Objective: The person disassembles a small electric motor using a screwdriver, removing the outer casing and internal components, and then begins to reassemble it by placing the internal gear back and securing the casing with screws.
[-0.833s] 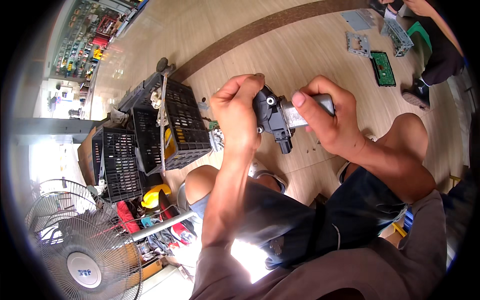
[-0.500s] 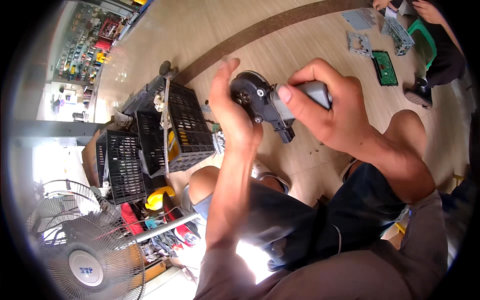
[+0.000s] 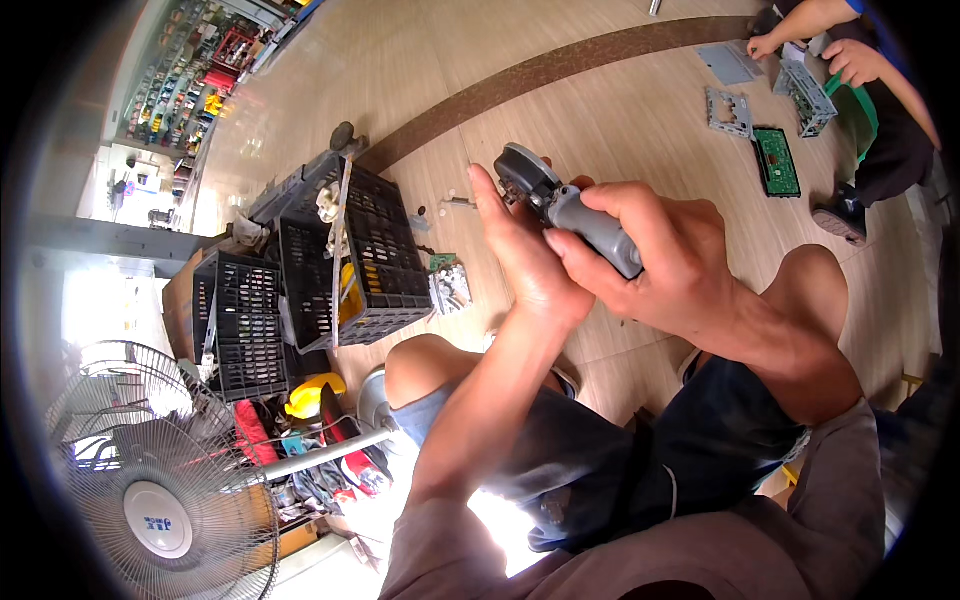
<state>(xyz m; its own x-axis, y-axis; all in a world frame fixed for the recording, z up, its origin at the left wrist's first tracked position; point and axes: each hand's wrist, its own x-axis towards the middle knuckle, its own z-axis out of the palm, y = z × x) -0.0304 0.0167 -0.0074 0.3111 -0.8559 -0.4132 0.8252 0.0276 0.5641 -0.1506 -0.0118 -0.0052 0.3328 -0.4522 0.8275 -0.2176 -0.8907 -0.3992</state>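
A geared electric motor [image 3: 597, 228], with a grey cylindrical body and a round black gear housing, is up in front of my knees. My right hand [image 3: 668, 245] is wrapped around its grey body, thumb on the near side. The housing tilts up and to the left, over my left hand [image 3: 538, 258]. That hand lies with its palm up and fingers stretched out, right beneath and beside the housing. Its fingers do not wrap round the motor. I cannot tell whether anything small lies in the palm.
Black plastic crates [image 3: 385, 260] stand on the left, above a wire-caged fan [image 3: 160, 515]. Small parts [image 3: 450, 288] lie on the floor beside them. At the upper right, a co-worker's hands [image 3: 850, 62] are near metal frames [image 3: 803, 98] and a green circuit board [image 3: 777, 162].
The motor has turned, so its round housing now tips edge-on over my left palm. My left hand has shifted right and rolled palm up, closer to my right hand.
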